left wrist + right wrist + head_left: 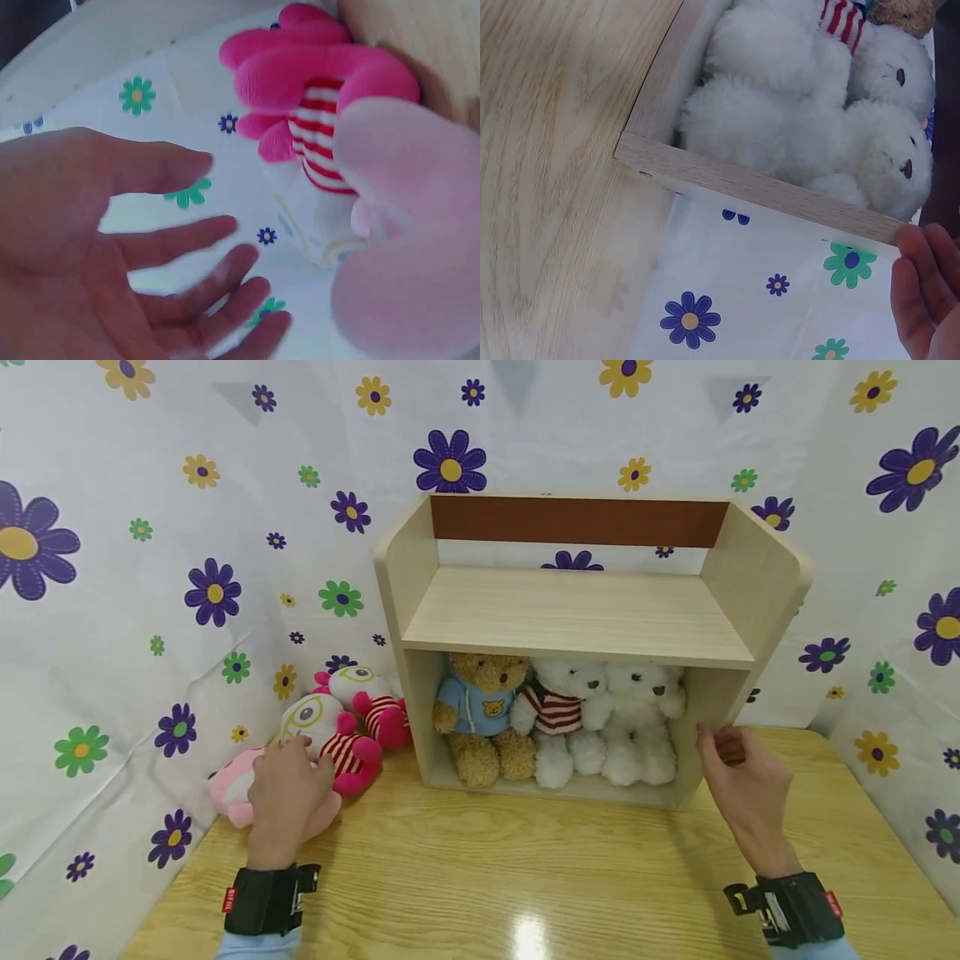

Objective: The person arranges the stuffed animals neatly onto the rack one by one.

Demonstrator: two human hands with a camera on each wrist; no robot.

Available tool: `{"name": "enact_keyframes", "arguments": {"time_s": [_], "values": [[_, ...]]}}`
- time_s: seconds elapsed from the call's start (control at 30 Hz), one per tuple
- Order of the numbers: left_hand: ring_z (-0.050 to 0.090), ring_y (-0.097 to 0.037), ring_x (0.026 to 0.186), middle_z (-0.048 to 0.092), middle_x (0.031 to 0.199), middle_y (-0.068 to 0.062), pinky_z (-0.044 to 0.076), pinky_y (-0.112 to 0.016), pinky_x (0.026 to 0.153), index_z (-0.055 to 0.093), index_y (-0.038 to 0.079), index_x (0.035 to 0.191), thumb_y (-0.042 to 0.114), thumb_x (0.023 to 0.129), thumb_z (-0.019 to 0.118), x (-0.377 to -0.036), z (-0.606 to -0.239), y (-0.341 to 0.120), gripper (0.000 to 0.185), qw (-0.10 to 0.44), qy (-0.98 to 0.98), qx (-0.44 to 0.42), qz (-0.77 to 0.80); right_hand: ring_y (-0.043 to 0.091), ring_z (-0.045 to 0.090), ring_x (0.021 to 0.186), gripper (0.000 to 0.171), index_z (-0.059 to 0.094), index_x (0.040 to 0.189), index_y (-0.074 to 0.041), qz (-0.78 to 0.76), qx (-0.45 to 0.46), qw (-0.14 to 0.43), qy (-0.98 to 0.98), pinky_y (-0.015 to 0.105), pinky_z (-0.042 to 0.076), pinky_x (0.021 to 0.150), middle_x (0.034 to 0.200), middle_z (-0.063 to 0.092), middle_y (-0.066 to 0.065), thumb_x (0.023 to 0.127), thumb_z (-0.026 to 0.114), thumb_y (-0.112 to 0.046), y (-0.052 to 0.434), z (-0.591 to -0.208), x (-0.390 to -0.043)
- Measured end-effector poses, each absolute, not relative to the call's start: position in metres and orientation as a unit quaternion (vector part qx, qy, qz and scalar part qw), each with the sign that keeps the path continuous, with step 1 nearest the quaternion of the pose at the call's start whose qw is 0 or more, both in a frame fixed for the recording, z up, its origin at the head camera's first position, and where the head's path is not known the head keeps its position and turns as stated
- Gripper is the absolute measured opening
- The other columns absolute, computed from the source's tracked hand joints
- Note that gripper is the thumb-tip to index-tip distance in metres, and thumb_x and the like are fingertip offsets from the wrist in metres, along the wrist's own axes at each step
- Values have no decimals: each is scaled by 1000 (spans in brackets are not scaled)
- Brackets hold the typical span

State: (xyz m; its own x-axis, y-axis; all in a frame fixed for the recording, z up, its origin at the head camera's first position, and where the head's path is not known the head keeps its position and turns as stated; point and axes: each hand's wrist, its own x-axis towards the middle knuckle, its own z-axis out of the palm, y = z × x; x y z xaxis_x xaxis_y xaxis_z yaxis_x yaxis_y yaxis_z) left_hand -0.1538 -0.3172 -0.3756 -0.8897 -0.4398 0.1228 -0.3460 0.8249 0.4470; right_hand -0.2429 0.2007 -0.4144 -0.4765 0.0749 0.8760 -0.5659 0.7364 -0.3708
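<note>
Pink plush toys (348,753) lie on the counter (450,877) at the frame's left, where we see the left hand (288,789) spread wide, holding nothing. At lower right, we find the right hand (748,793) loosely bent, fingertips at the edge of the pale shelf (577,610); three plush animals (558,714) sit inside, mid-frame.
</note>
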Motion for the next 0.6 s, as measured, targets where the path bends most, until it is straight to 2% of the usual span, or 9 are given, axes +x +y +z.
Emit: {"name": "enact_keyframes", "arguments": {"time_s": [0.13,0.27,0.4,0.6], "values": [[41,-60,111,42,119,-43,46,-73,84,47,-14,127,29,98,54,-149,-377,-325,52,51,-940,264,-209,-16,46,64,23,64,84,8,343,114,493,-791,1,36,60,65,68,20,85,77,-11,201,-414,-243],[47,-66,105,45,112,-49,46,-74,87,44,-20,121,33,99,55,-143,-382,-329,59,27,-944,274,-181,-25,39,68,29,63,91,10,349,80,484,-798,0,33,60,66,67,23,87,77,-15,203,-413,-244],[52,-66,105,49,111,-51,48,-73,87,42,-24,122,37,100,54,-141,-389,-335,66,18,-945,280,-168,-27,37,68,31,65,99,10,355,68,480,-799,1,31,59,66,67,23,85,80,-14,203,-414,-246],[53,-68,106,46,115,-58,49,-75,86,35,-32,129,44,100,47,-140,-401,-351,82,16,-936,311,-161,-28,39,70,33,68,104,10,365,56,470,-802,-5,32,65,70,70,24,86,80,-15,202,-411,-246]]}}
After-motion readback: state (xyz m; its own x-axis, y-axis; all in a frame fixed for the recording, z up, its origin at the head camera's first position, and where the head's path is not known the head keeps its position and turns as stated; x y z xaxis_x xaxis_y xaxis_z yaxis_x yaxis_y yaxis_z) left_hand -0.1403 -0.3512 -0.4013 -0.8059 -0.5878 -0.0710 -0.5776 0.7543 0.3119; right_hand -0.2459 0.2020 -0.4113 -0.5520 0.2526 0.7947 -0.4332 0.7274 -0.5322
